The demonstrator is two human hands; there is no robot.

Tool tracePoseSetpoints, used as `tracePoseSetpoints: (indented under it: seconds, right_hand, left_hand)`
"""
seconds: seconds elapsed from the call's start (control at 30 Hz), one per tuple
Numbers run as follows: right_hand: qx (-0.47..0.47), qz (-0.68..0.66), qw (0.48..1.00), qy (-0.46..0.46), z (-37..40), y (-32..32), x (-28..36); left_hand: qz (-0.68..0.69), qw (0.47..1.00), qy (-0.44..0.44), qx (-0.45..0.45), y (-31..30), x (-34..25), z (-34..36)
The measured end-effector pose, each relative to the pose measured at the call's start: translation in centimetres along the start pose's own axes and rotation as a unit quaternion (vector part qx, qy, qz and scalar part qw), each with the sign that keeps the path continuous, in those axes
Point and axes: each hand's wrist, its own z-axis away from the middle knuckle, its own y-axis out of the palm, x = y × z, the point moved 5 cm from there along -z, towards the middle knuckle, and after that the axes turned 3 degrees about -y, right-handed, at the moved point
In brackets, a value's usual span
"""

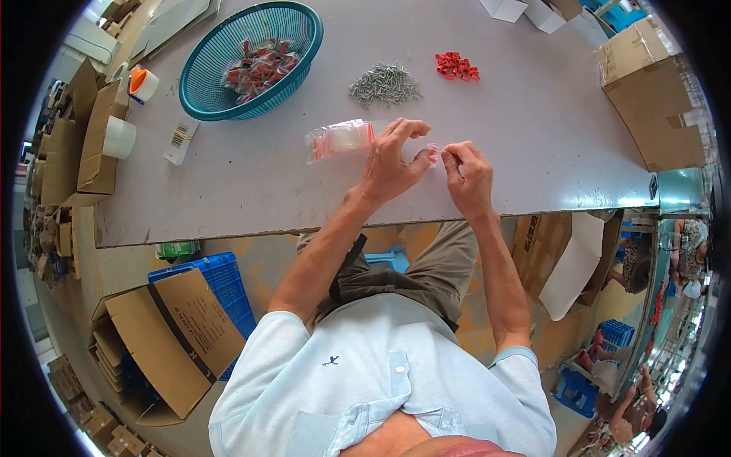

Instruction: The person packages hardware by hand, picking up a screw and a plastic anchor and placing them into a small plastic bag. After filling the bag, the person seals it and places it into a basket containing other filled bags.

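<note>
My left hand (392,164) and my right hand (468,177) meet over the grey table (533,145) near its front edge. Between their fingertips they pinch a small clear plastic bag (432,154) with a red strip. Just left of my left hand lies a stack of empty clear zip bags (340,140). Farther back sit a pile of grey screws (384,84) and a small heap of red plastic plugs (457,66). A teal basket (301,27) at the back left holds several filled bags with red contents.
A large cardboard box (651,91) stands at the table's right end, and white boxes (525,9) at the back. Tape rolls (119,137) and a barcode label (180,142) lie at the left. An open carton (179,335) and a blue crate (221,278) sit on the floor. Other people are at the far right.
</note>
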Motion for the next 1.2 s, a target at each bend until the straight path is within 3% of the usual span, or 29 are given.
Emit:
tracePoseSetpoints:
  seconds: [0.33,0.4,0.43,1.07,1.2]
  right_hand:
    - [-0.002,-0.043,0.999,-0.033,-0.1,-0.8,1.3]
    - [0.005,-0.165,0.984,0.060,0.1,-0.8,0.9]
    - [0.005,-0.165,0.984,0.060,0.1,-0.8,0.8]
    - [0.028,-0.217,0.974,0.064,0.3,-0.2,0.3]
    - [-0.001,-0.249,0.966,0.075,0.4,-0.5,-0.3]
  left_hand:
    - [0.092,0.982,-0.130,0.106,0.7,1.8,0.0]
    - [0.104,0.980,-0.140,0.098,0.7,2.0,0.1]
    - [0.118,0.977,-0.149,0.092,0.7,2.2,0.1]
    - [0.090,0.984,-0.093,0.120,0.9,1.6,0.0]
    - [0.184,0.967,-0.143,0.106,1.1,1.9,0.3]
